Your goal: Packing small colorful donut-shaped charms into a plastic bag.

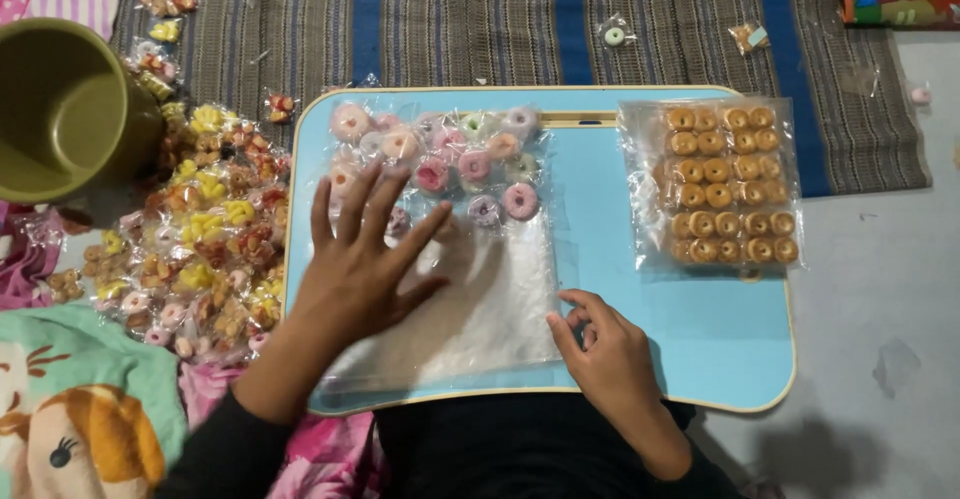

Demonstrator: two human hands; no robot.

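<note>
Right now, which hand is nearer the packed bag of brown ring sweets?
Right. The right hand sits below-left of the packed bag; the left hand lies farther left on the clear bag.

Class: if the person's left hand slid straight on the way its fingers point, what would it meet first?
Probably the pastel ring candies inside the clear plastic bag; the left hand points up and slightly right, fingertips already beside them.

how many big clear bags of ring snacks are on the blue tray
2. One bag of pink rings lies left of centre, under the left hand, its corner pinched by the right hand. One bag of brown rings lies at the right of the blue tray.
</note>
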